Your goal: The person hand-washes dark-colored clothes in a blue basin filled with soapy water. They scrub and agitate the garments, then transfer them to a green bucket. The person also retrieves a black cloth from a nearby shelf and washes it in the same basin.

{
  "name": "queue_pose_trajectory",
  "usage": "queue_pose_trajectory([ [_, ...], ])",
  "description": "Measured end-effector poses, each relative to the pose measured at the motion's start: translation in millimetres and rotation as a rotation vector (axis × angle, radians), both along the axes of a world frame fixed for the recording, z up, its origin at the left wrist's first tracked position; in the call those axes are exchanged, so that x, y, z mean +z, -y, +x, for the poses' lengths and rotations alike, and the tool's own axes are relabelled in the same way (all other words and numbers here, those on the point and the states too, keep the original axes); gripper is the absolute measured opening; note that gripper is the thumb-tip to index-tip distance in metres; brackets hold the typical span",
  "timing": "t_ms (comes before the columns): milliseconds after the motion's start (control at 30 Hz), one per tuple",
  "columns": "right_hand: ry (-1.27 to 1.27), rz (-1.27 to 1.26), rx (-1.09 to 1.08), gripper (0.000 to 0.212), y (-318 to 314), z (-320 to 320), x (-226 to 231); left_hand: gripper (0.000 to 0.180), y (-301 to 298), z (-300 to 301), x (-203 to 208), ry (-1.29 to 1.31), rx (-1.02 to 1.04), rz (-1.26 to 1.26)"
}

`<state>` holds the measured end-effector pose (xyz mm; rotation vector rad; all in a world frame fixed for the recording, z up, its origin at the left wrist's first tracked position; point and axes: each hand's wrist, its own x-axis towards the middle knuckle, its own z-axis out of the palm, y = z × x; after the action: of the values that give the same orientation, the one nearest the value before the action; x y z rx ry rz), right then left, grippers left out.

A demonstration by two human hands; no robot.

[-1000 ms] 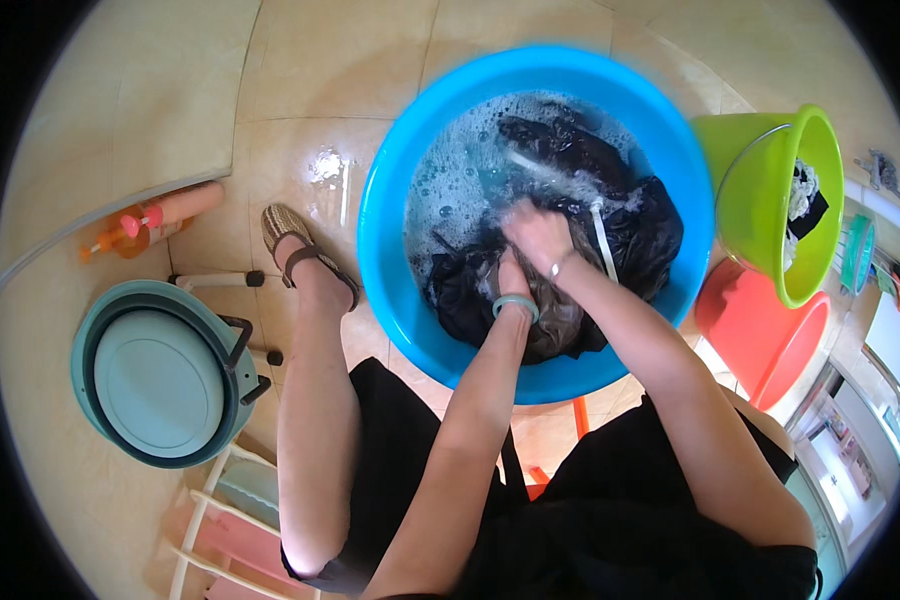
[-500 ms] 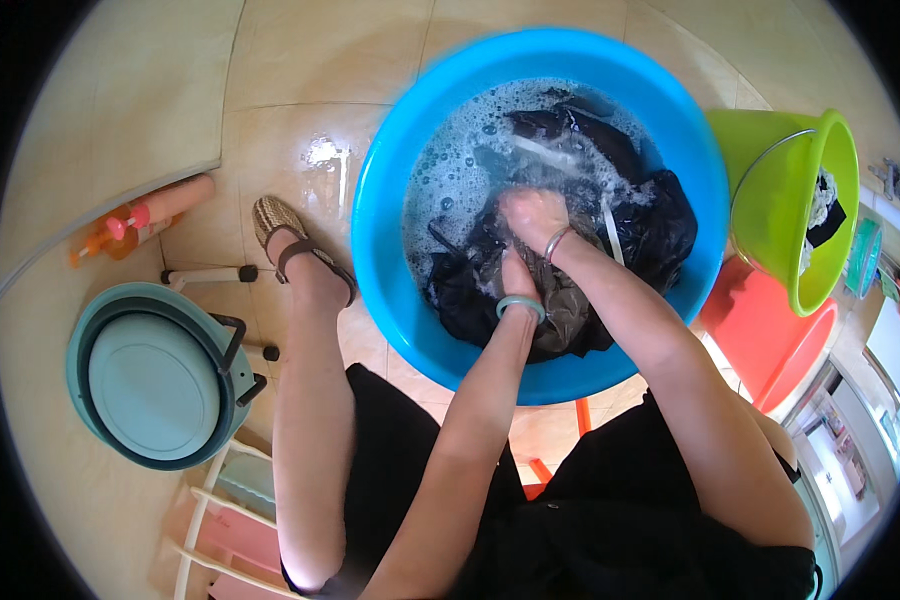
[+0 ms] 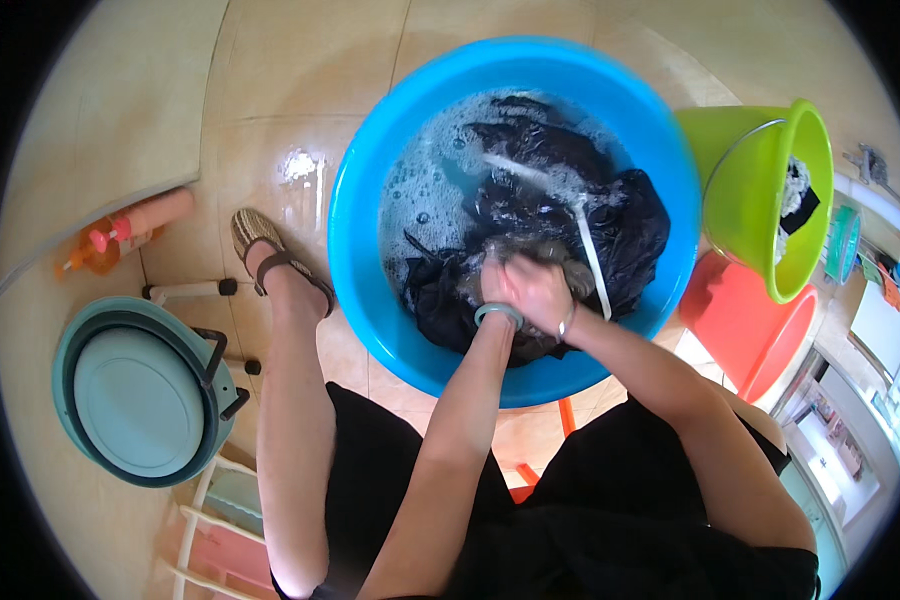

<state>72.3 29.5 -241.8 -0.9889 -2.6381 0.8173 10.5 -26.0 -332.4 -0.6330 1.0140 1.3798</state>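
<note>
A large round blue basin (image 3: 353,200) holds sudsy water and a soaked black garment (image 3: 540,215) with white strips along it. Both hands are together near the basin's near side, on a greyish-brown wet part of the cloth. My left hand (image 3: 493,283), below a pale green bangle, is closed on the cloth, its fingertips hidden by fabric and water. Pressed up against it, my right hand (image 3: 538,292), with a silver bracelet, is curled and closed on the same cloth; motion blurs it slightly. White foam (image 3: 425,195) gathers at the water's left side.
Right of the basin lies a tilted lime-green bucket (image 3: 740,165) with black and white cloth inside, beside a coral-red bucket (image 3: 745,320). At left are a teal folding basin (image 3: 140,400), a pink pump bottle (image 3: 155,215) and a rack (image 3: 195,530) holding pink basins. Wet tiles (image 3: 300,165) shine.
Both hands have drawn back toward me in the basin and come together, the right hand now beside the left. The white strips on the garment shifted, and the whole view moved slightly.
</note>
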Motion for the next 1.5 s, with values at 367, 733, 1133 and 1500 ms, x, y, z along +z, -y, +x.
queue_pose_trajectory([
  [367,0.286,0.035,-0.03,0.01,-54,-41,-39,0.038,-10,-4,-10,0.106,0.061,0.024],
  [733,-0.003,0.032,-0.05,0.023,-27,-38,-29,0.035,26,3,-34,-0.286,-0.177,-0.051],
  [1133,0.047,0.093,0.157,0.011,-5,-12,0,0.038,-9,-9,19,0.072,-0.035,0.004],
  [1500,0.336,-0.175,-0.009,0.029,-63,-50,-49,0.034,-12,-9,25,0.038,0.026,-0.1],
])
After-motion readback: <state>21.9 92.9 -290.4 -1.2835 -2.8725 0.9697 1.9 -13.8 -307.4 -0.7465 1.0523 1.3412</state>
